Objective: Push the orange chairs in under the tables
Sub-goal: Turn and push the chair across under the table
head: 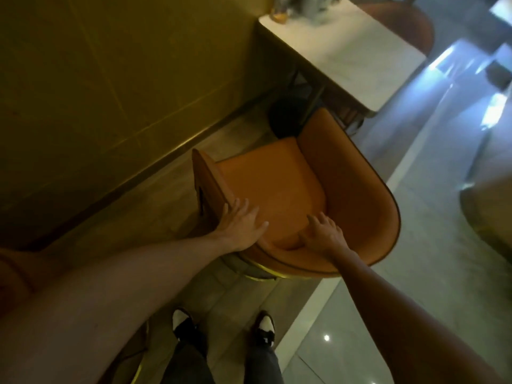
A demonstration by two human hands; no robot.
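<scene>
Orange upholstery fills the middle of our head view: the orange chair [279, 189], a curved tub seat, stands on the floor just short of the white-topped bench [349, 54], its open front facing the bench and none of its seat under the top yet. Our left hand [241, 225] lies flat with fingers spread on the back rim near the left arm of the chair; our right hand [324, 234] rests over the same rim further right, fingers draped into the seat. Neither grip is closed on anything; both are open palms pressing, not clamping.

We judge the risks from here. The chair sits skewed to the bench, so an uneven shove could swing it into the dark bench legs [318, 103] or scrape the wall [110, 79] at its left. Open palms can also slide off the smooth rim. A dark round object [285, 117] lies on the floor by the bench base, and we cannot tell what it is; it may block the chair. Blurred things [302, 6] on the bench top could topple if the chair bumps hard.
</scene>
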